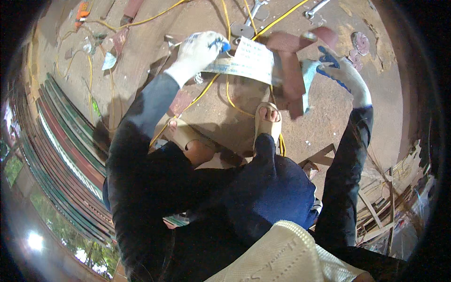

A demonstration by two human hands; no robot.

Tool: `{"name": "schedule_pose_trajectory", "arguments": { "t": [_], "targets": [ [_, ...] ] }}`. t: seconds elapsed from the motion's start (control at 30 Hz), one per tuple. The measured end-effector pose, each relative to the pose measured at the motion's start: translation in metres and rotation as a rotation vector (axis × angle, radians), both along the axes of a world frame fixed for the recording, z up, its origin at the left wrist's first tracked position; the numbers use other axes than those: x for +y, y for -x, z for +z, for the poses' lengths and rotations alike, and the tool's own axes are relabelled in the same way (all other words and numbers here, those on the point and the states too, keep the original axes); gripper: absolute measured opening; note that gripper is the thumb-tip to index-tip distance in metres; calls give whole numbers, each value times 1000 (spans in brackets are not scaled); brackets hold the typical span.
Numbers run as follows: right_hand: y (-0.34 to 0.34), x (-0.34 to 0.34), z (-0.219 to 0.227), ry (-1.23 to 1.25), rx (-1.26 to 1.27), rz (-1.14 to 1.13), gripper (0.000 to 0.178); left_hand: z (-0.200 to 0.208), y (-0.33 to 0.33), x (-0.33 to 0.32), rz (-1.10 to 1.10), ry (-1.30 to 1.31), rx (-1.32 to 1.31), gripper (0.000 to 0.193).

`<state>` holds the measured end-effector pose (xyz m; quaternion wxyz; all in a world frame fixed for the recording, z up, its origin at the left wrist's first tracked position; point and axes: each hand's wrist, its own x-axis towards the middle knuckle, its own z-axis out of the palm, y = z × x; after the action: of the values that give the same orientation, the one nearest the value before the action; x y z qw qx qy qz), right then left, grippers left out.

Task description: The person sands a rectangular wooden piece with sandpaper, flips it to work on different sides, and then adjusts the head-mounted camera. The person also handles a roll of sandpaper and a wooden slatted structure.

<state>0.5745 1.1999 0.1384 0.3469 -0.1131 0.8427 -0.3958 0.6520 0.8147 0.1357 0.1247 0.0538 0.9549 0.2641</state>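
Note:
My left hand [199, 50], in a white work glove with a blue palm, is closed on one end of a sandpaper strip [253, 63]. The strip's pale printed backing shows, and it stretches to the right. Beyond it are reddish-brown sandpaper pieces [292, 70], blurred in part. A pale blue strip [309, 77] stands beside them, close to the fingertips of my right hand [346, 77]. That gloved hand has its fingers apart; whether a fingertip touches the pale blue strip I cannot tell.
Yellow cords [206, 89] run across the dusty floor past my sandalled feet. Wrenches [256, 10] and a round metal disc [242, 30] lie ahead, with brown scraps [361, 43] farther right. Long coloured bars [66, 136] are stacked at left; wooden sticks [376, 230] pile at lower right.

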Motion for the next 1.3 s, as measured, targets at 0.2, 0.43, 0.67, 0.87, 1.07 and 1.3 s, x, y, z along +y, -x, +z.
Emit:
{"name": "schedule_pose_trajectory", "arguments": {
  "t": [0.2,0.43,0.67,0.87,1.07,1.3],
  "targets": [
    [-23,-140,49,41,1068,168,32,-24,16,13,-116,246,213,25],
    [21,-206,-46,-136,523,634,57,-19,36,20,122,191,141,37],
    [-21,-221,-45,-160,911,932,23,-34,39,1,204,351,-4,46],
    [-32,-201,-29,168,1233,699,8,-37,68,-3,317,417,-82,43],
    [-75,-87,-9,495,-53,106,38,54,76,-108,473,977,20,20],
    [45,3,-3,-1046,502,361,40,-16,74,-301,991,-381,174,52]
  ]
}}
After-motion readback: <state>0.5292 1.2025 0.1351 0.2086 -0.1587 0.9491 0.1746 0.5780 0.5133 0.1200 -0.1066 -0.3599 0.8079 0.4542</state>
